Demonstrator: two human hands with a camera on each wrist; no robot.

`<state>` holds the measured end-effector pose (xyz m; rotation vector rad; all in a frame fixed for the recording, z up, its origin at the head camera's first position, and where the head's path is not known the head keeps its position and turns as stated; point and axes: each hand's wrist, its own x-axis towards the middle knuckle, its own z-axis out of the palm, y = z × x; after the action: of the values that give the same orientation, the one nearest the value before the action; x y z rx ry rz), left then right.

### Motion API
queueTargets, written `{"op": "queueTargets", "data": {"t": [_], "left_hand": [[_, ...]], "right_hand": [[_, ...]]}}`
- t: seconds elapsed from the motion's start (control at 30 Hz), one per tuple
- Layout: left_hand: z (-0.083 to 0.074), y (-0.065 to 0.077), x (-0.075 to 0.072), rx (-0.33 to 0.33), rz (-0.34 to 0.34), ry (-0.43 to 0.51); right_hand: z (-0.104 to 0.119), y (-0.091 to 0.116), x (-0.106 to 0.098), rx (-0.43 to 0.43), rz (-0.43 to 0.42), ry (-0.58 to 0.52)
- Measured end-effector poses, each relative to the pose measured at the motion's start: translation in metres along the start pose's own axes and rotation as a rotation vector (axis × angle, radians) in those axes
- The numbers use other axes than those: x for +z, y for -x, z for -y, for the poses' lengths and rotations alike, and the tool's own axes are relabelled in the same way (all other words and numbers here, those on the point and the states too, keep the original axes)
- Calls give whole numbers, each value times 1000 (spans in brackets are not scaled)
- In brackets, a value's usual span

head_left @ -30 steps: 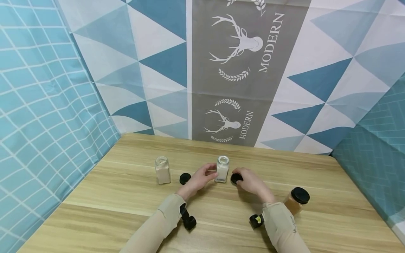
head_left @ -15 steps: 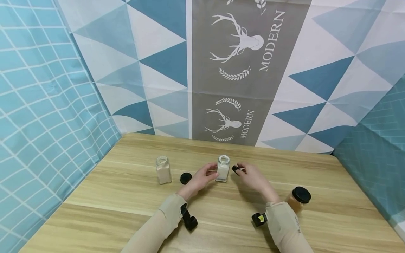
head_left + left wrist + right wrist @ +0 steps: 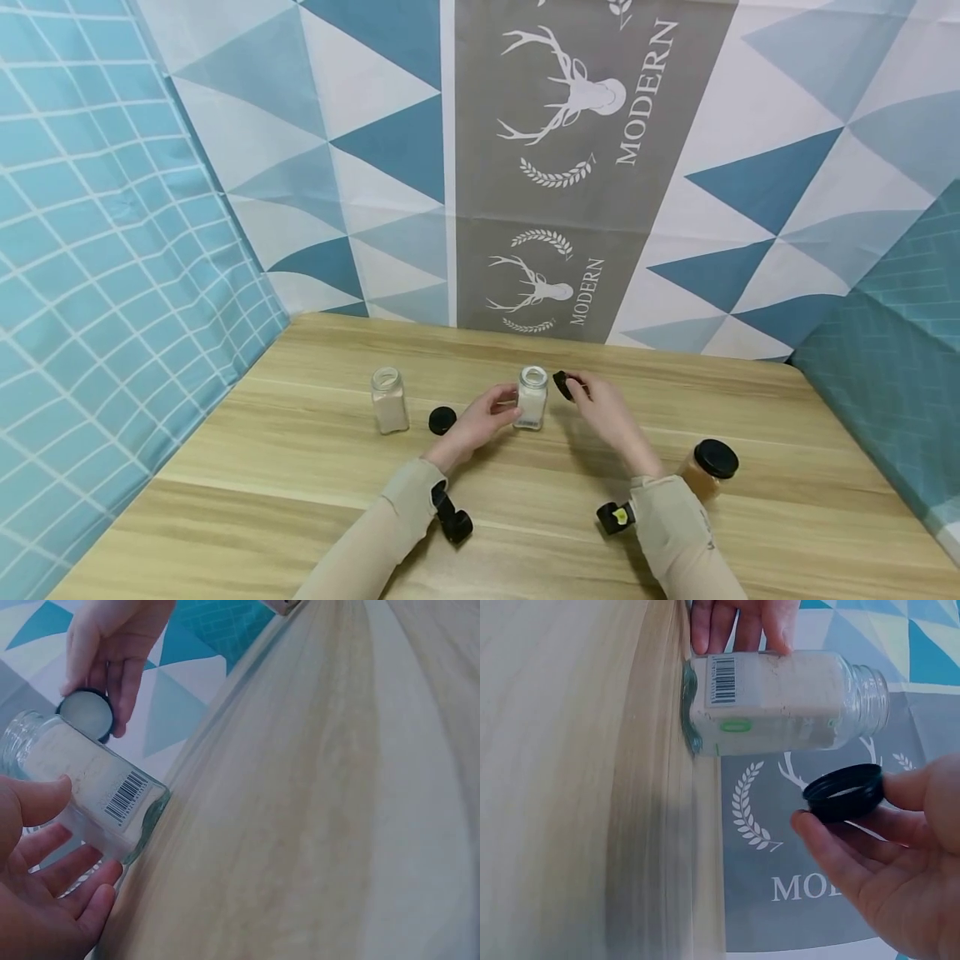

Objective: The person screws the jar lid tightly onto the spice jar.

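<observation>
An uncapped square glass jar (image 3: 532, 402) stands upright mid-table, with pale powder inside and a barcode label (image 3: 126, 796) low on its side. My left hand (image 3: 480, 421) grips it from the left, thumb on one side and fingers round the other. Right of the jar's mouth, my right hand (image 3: 604, 410) pinches a round black screw lid (image 3: 844, 793) between thumb and fingers. The lid is raised off the table and tilted, its pale inner liner showing in the left wrist view. A small gap separates it from the threaded glass neck (image 3: 870, 697).
Another uncapped jar (image 3: 390, 407) of pale powder stands at the left, a black lid (image 3: 442, 420) lying beside it. A jar with a black cap (image 3: 716, 459) and orange-brown contents stands near my right forearm. A patterned wall covering (image 3: 390, 167) rises behind the table (image 3: 247, 467).
My right hand has picked the black lid up off the table, raised it to about the jar's mouth and tipped it. The left hand has stayed on the jar.
</observation>
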<state>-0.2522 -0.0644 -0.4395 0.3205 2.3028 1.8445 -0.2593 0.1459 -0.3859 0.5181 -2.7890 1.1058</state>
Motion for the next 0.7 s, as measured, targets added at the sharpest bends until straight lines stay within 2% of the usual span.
{"op": "queueTargets", "data": {"t": [0.2,0.3,0.43,0.53,0.7], "left_hand": [[-6,4,0,5,2,25],[-17,11,-1,8,7,18],[-13,9,-2,11,6,28],[-1,1,-2,11,-3,29],[3,0,-1,15,-6,20]], "right_hand": [[5,1,-1,-9,-77,-96],[8,1,-1,7,-100,-162],[11,0,-1,9,-130,-226],[12,-2,-1,0,-150,-241],[15,-4,0,-10,-164,-238]]}}
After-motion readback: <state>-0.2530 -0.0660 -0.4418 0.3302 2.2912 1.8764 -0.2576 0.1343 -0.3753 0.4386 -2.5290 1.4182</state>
